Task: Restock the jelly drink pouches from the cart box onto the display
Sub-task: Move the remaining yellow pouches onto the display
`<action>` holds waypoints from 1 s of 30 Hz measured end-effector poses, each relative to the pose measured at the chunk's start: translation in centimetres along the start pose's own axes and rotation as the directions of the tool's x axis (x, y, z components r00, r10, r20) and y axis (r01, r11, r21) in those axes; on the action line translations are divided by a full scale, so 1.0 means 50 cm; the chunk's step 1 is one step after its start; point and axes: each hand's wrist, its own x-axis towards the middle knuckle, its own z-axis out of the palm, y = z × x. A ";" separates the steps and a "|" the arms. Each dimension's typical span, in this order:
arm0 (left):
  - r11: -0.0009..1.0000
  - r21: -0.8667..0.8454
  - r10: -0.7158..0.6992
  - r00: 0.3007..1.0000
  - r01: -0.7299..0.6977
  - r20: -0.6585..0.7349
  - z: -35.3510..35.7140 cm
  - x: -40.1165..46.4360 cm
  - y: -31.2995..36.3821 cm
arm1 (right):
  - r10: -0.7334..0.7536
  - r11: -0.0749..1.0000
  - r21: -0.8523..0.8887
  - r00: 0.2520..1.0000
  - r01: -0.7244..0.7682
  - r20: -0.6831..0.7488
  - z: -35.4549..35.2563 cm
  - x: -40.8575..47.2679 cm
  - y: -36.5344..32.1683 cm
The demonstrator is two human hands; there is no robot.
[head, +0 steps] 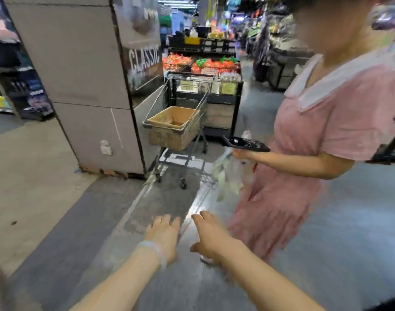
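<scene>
Two empty hands, left (164, 235) and right (211, 234); one cart (181, 122), one box (173, 118).

Left hand (164, 235), right hand (209, 235) outstretched forward, fingers seemingly relaxed, empty.
</scene>
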 end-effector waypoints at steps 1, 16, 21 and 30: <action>0.999 0.010 0.034 0.999 -0.034 0.000 -0.001 0.005 0.003 | 0.037 0.999 0.016 0.999 -0.037 -0.010 0.002 -0.006 0.004; 0.896 0.118 0.422 0.904 -0.428 0.076 0.013 0.048 0.059 | 0.425 0.902 0.107 0.904 -0.419 -0.049 0.033 -0.094 0.033; 0.867 0.110 0.479 0.874 -0.486 0.083 0.009 0.081 0.075 | 0.479 0.873 0.114 0.877 -0.473 -0.025 0.029 -0.081 0.054; 0.869 0.099 0.482 0.874 -0.485 0.056 -0.047 0.231 0.068 | 0.473 0.880 0.075 0.881 -0.470 -0.030 -0.032 0.082 0.105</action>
